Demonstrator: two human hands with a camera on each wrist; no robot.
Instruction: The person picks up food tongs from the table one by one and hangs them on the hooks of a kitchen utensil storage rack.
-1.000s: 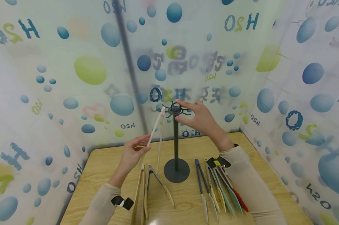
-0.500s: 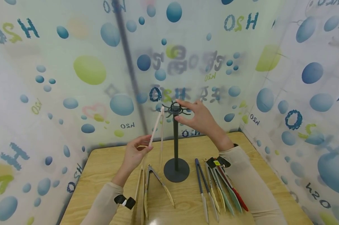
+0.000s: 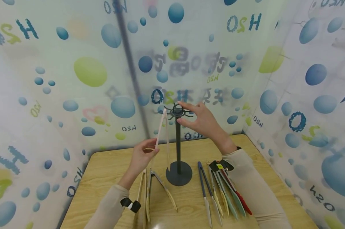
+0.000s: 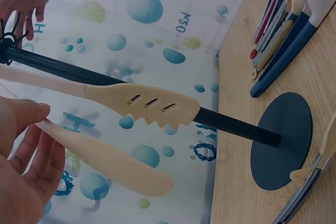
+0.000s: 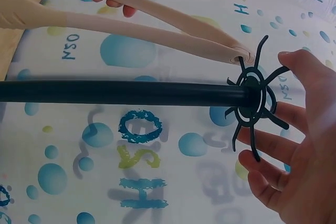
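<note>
My left hand point(image 3: 142, 156) pinches one arm of pale pink and cream tongs point(image 3: 160, 128) between thumb and fingers. The tongs hang spread, with their top end at a hook of a black stand point(image 3: 178, 146). In the left wrist view, one slotted, scalloped head point(image 4: 163, 103) overlaps the stand's pole. My right hand point(image 3: 202, 119) grips the hooked top point(image 5: 252, 98) of the stand, thumb on one side and fingers on the other. Several curved hooks spread from that top, and the right wrist view has the tongs' hole point(image 5: 239, 59) on one of them.
On the wooden table point(image 3: 109, 165), left of the round base point(image 3: 179, 178), lie metal tongs with cream tips point(image 3: 169, 198) and slim tan tongs point(image 3: 141, 190). Navy tongs point(image 3: 202, 183) lie to the right, beside beige, green and red point(image 3: 245, 205) ones. Patterned curtains point(image 3: 89, 71) surround the table.
My left hand has moved slightly right and the tongs' arms have swung toward the pole. The right hand has stayed on the stand's top.
</note>
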